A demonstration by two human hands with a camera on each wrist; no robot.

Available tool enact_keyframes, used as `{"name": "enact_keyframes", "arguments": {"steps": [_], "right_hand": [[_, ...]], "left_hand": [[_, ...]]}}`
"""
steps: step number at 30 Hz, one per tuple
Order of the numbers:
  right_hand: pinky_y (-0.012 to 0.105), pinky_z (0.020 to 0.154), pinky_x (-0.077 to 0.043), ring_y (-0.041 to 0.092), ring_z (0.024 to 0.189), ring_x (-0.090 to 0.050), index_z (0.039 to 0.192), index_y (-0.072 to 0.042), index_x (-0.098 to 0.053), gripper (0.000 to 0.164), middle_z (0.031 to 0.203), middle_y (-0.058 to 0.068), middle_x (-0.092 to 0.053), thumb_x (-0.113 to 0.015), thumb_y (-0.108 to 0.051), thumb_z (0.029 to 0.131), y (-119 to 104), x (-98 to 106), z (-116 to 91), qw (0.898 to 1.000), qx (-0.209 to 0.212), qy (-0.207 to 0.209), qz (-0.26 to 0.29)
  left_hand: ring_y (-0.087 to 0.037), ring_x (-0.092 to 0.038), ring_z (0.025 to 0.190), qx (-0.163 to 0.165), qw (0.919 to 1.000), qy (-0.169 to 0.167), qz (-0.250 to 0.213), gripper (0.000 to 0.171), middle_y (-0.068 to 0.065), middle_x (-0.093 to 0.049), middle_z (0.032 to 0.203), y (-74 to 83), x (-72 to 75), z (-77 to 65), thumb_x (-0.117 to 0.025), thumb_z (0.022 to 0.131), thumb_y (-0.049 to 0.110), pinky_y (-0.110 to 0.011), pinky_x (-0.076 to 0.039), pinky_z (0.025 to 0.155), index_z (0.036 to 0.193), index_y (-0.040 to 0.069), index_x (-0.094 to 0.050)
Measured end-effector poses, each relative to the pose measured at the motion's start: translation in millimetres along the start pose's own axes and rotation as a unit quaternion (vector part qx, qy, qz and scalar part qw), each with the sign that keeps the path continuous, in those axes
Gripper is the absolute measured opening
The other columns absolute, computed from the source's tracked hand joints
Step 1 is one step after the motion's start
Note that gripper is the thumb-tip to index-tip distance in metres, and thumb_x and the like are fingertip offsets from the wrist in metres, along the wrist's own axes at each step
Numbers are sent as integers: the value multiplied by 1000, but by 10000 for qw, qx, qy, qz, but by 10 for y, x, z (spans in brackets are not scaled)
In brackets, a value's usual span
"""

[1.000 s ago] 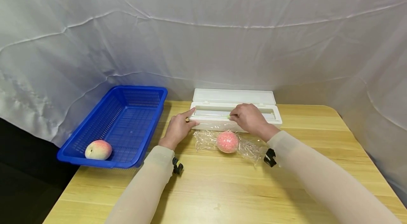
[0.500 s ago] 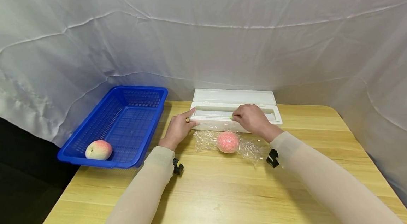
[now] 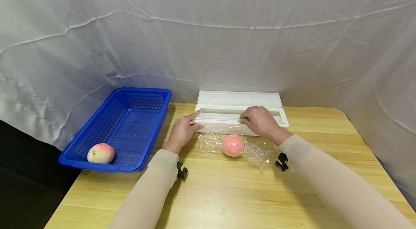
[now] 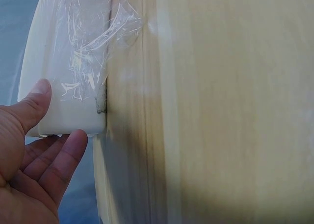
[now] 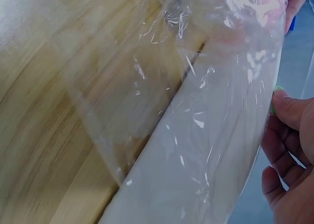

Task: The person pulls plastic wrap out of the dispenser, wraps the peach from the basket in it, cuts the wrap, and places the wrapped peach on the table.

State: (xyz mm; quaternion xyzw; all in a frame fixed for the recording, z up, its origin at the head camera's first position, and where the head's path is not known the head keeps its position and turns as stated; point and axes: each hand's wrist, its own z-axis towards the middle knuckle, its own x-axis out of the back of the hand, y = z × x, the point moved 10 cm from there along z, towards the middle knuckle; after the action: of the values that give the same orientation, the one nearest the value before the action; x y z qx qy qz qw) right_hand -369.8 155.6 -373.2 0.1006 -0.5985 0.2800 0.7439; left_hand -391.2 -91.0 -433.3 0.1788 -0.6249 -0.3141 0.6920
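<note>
Barely shifted: small green tab [image 3: 238, 120] edges toward 3 o'clock

Right hand [image 3: 258, 120] pinches the tab, thumb against fingers; it's moved slightly along the long white plastic box [image 3: 227, 107], so cutting is probably partway. Left hand [image 3: 182, 131] clamped on the box's 9 o'clock end. Round pink speckled ball [image 3: 232, 145] in crumpled clear film [image 3: 209, 143], at box's 6 o'clock. Blue rectangular plastic basket [image 3: 125, 168] at 9, red-and-cream peach [image 3: 101, 153] inside at 7.

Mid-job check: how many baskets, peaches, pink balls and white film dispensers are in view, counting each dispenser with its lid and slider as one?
Blue basket: 1
Peach: 1
Speckled pink ball: 1
White film dispenser: 1
Total: 4
</note>
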Motion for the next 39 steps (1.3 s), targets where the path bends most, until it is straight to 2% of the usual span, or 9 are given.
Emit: {"name": "enact_keyframes", "arguments": {"steps": [7, 14, 21, 28, 31, 39], "right_hand": [[54, 99, -55, 30, 98, -74, 104, -8, -83, 13, 103, 8, -80, -76, -17, 98, 25, 28, -32, 10000, -18, 25, 69], [54, 99, -55, 30, 99, -75, 105, -7, -83, 15, 104, 9, -80, -76, -18, 98, 60, 41, -53, 9999, -100, -9, 115], [52, 93, -58, 28, 96, -74, 105, -8, -83, 15, 101, 8, -79, -75, -18, 99, 105, 62, -98, 9998, -137, -112, 77], [51, 89, -58, 27, 95, -72, 105, -9, -83, 14, 100, 5, -78, -75, -18, 99, 230, 92, -160, 9993, -268, -266, 32], [51, 89, -58, 26, 94, -72, 104, -9, -83, 12, 99, 5, -78, -76, -18, 98, 274, 106, -186, 9993, -285, -257, 3], [52, 90, -58, 28, 95, -73, 104, -10, -83, 13, 100, 5, -78, -77, -19, 97, 309, 148, -231, 9994, -227, -265, -59]], "left_hand": [[-10, -33, 54, -18, 10000, 4, 18, 64, -4, -61, 73, 1, 1, -6, -77, 97, 35, -32, -46, 68, 156, 30, -53], [-11, -33, 55, -3, 10000, 32, 27, 64, -4, -61, 73, 0, 0, -8, -77, 96, 35, -32, -46, 70, 156, 30, -53], [-11, -32, 53, 28, 10000, -22, -23, 65, -3, -58, 70, -6, -10, -12, -77, 97, 35, -31, -43, 63, 157, 30, -51], [-11, -32, 54, 50, 10000, -15, 23, 65, -4, -58, 70, -14, 2, -14, -76, 97, 35, -33, -46, 69, 157, 31, -51], [-12, -32, 54, 67, 10000, -16, 10, 65, -4, -58, 71, -16, 6, -14, -76, 97, 35, -33, -46, 68, 157, 31, -51], [-11, -31, 50, 166, 9997, -144, -101, 65, -4, -57, 68, -20, -27, -6, -75, 98, 36, -30, -38, 56, 158, 33, -50]]}}
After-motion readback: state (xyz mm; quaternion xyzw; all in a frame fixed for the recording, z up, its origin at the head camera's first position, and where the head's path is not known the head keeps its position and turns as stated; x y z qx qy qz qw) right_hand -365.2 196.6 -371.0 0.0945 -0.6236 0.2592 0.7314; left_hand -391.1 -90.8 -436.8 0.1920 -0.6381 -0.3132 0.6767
